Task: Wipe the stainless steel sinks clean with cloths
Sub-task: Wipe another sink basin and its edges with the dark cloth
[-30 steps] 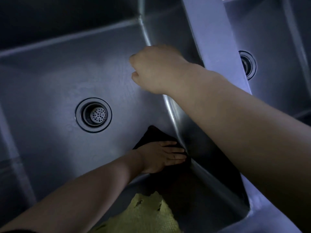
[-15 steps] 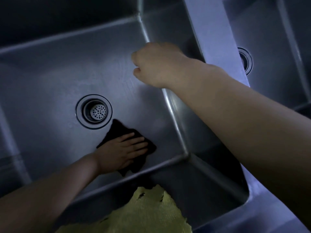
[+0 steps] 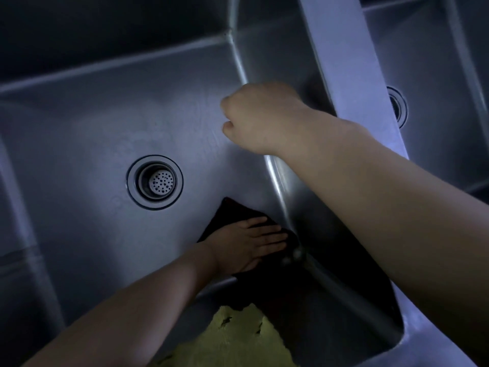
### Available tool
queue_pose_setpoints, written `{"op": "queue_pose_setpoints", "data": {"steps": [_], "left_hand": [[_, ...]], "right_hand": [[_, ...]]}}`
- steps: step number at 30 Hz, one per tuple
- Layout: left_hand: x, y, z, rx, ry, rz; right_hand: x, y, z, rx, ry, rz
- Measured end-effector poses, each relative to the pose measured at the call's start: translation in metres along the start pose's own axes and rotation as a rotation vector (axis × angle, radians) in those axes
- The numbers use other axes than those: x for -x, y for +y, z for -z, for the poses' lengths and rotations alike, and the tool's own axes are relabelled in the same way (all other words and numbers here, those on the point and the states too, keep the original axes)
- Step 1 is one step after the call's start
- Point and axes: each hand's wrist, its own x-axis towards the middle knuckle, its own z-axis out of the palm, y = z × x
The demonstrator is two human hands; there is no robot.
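Left hand point(image 3: 248, 243) and dark cloth point(image 3: 227, 215) back rightward, fingers flat.

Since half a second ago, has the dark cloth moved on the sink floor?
Yes. The dark cloth, under the left hand, slid right, away from the drain strainer and into the sink's near right corner.

Your left hand point(image 3: 247, 243) lay flat, fingers straight, pressing a dark cloth point(image 3: 232, 215) onto the floor of the near sink point(image 3: 92, 123), in the corner by the right wall, not far from the drain strainer point(image 3: 154, 182). Your right hand point(image 3: 260, 117) hung above the basin as a fist. A yellow-green cloth point(image 3: 232, 340) sat at the lower edge. The second sink point(image 3: 434, 83) showed beyond the divider point(image 3: 344, 54).
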Motion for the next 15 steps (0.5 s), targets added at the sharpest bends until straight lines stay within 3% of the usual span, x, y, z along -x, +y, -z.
{"op": "queue_pose_setpoints", "data": {"steps": [12, 15], "left_hand": [[0.023, -0.161, 0.022, 0.092, 0.166, 0.818], [0.025, -0.207, 0.029, 0.075, 0.139, 0.933]], "right_hand": [[0.004, -0.002, 0.004, -0.031, -0.012, 0.061], [0.004, -0.002, 0.007, -0.035, -0.029, 0.049]]}}
